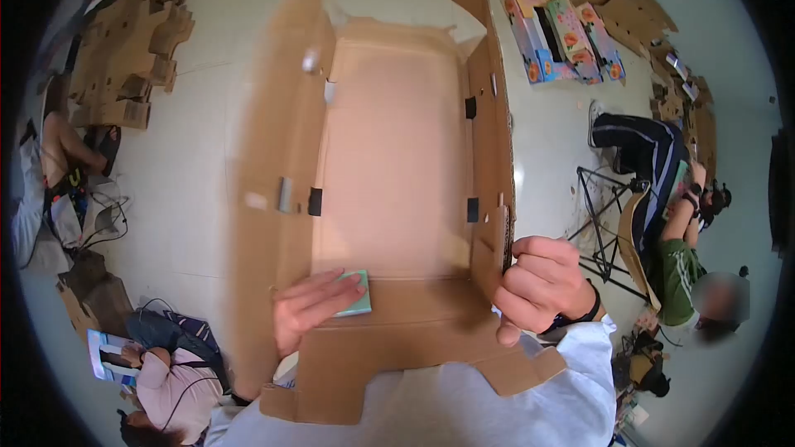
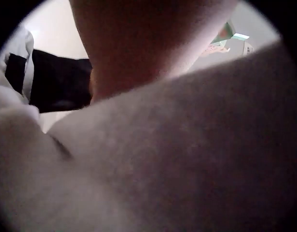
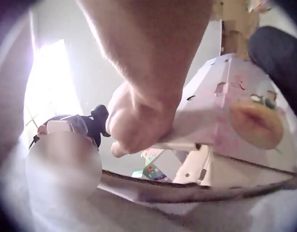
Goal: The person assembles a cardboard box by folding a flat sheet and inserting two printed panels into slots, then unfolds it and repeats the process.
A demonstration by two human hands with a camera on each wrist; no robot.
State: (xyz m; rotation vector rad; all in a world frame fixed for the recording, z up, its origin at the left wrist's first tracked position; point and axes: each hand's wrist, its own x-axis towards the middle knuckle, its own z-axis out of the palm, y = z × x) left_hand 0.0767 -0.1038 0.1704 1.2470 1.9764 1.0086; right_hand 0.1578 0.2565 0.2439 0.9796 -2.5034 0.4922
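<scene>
A large open cardboard box (image 1: 393, 149) lies in front of me, brown inside, with black tape patches along its side walls. My left hand (image 1: 313, 308) reaches over its near left corner. The straight fingers rest on a small flat green piece (image 1: 358, 295) by the near end; the thumb is hidden. My right hand (image 1: 540, 281) grips the top edge of the right wall with curled fingers. In the right wrist view, that hand (image 3: 141, 118) is at the box's pale outer face (image 3: 221, 106), printed with a fruit. The left wrist view mostly shows sleeve and forearm.
Near flaps (image 1: 397, 348) of the box spread toward my body. Printed cartons (image 1: 567, 37) stand on the floor at the far right. Flattened cardboard (image 1: 124, 50) lies far left. A person sits on a folding chair (image 1: 617, 223) at right; others sit at left.
</scene>
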